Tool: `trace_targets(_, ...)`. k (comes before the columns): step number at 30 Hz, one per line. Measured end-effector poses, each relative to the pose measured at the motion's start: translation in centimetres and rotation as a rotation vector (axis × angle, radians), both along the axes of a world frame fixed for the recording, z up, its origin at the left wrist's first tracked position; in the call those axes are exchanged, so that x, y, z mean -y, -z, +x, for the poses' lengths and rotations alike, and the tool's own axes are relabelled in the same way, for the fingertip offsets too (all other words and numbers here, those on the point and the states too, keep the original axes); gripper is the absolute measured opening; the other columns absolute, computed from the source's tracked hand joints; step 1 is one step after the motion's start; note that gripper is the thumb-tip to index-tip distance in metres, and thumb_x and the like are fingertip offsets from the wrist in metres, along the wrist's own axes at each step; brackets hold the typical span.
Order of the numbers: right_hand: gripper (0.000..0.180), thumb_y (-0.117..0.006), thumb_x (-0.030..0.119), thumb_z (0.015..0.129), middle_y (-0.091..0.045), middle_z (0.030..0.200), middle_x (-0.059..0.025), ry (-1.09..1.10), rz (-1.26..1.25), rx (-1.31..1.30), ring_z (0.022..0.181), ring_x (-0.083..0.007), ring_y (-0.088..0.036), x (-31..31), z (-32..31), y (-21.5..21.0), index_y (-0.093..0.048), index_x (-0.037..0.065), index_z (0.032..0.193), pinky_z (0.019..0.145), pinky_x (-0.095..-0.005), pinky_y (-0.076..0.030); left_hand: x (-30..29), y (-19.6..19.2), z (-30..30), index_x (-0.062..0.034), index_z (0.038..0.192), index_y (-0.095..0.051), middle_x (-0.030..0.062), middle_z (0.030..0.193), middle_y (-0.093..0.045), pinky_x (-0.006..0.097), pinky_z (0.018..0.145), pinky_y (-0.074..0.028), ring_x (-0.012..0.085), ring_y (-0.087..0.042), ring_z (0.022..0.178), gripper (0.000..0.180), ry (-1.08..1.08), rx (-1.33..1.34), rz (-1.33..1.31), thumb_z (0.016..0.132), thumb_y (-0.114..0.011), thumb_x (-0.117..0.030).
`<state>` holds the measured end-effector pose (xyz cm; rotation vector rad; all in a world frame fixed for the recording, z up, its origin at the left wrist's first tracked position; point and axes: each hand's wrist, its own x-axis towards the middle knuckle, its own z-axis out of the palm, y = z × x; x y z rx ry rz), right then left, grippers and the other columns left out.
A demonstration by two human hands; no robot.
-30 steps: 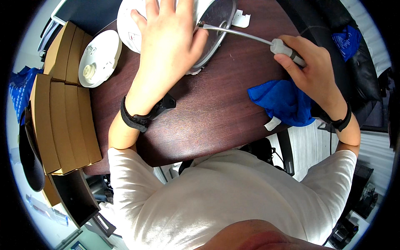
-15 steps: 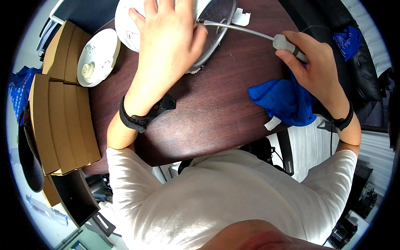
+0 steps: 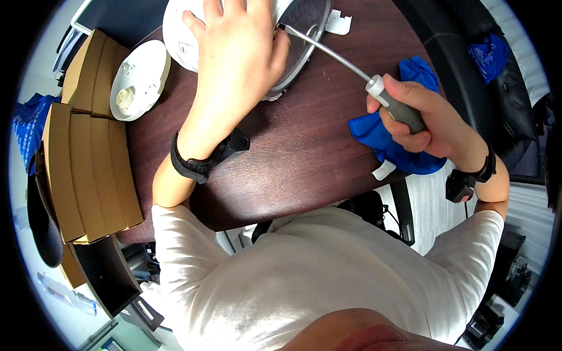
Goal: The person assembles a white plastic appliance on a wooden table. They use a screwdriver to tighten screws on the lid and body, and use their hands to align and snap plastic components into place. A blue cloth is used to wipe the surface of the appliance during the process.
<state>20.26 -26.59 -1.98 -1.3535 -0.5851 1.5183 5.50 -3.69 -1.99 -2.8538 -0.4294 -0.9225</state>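
Observation:
My left hand (image 3: 240, 52) lies with fingers spread on a white round housing (image 3: 180, 42) at the top of the head view. The housing has a dark glossy section with a grey rim on its right, and its far part runs out of view. My right hand (image 3: 433, 114) is wrapped round the grey handle of a long screwdriver (image 3: 335, 54). The shaft slants up and left, its tip at the housing close to my left thumb. Whether the tip sits in a screw cannot be made out. Below the right hand lies a blue cloth (image 3: 374, 133) with a white tag.
A white round cover (image 3: 140, 79) leans near the cardboard boxes (image 3: 96, 169) on the left. A small white plastic piece (image 3: 338, 23) is beside the housing. All stand on a dark brown table (image 3: 281, 169). A black seat (image 3: 462, 70) is beyond the right edge.
My right hand has moved down and slightly left with the screwdriver, its handle now gripped differently and the shaft sloping more steeply. More of the blue cloth shows. My left hand stays in place.

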Motion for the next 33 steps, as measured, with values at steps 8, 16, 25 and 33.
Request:
trace_targets(8,0.037,-0.064,0.036,0.1,-0.06,0.067,-0.0049,0.071,0.355,1.19,0.051,-0.0102,-0.054,0.1,2.4,0.7,-0.069,-0.001,0.106,0.047,-0.0239,-0.04,-0.5,0.1,0.0,0.0021,0.147,-0.036,0.0347,0.147,-0.035,0.071,0.108,-0.026,0.0583,-0.03,0.137,0.074,0.034,0.017,-0.013,0.081,-0.067,-0.012)
trace_targets(16,0.038,-0.076,0.032,0.09,-0.072,0.092,-0.0174,0.089,0.54,1.726,0.075,-0.0271,-0.072,-0.4,1.7,0.2,-0.07,-0.001,0.108,0.064,-0.0315,-0.055,-0.4,0.0,-0.3,0.0023,0.147,-0.035,0.0343,0.147,-0.035,0.071,0.108,-0.026,0.0575,-0.03,0.138,0.076,0.008,-0.021,0.002,0.081,-0.068,-0.013)
trace_targets(25,0.038,-0.076,0.032,0.09,-0.072,0.091,-0.0171,0.092,0.562,1.769,0.074,-0.0265,-0.072,-0.8,2.5,0.7,-0.07,-0.001,0.108,0.064,-0.031,-0.055,-0.2,0.0,-0.2,0.0017,0.147,-0.035,0.0345,0.147,-0.035,0.071,0.109,-0.026,0.0584,-0.029,0.138,0.075,0.005,-0.026,-0.007,0.081,-0.067,-0.013)
trace_targets(33,0.038,-0.076,0.031,0.09,-0.072,0.092,-0.0175,0.071,0.552,1.767,0.075,-0.0265,-0.072,-0.8,2.7,0.3,-0.07,-0.002,0.108,0.064,-0.0313,-0.055,-0.2,-0.1,-0.2,0.0015,0.147,-0.035,0.0346,0.147,-0.035,0.071,0.109,-0.026,0.0582,-0.029,0.139,0.075,0.008,-0.025,-0.019,0.081,-0.066,-0.012)
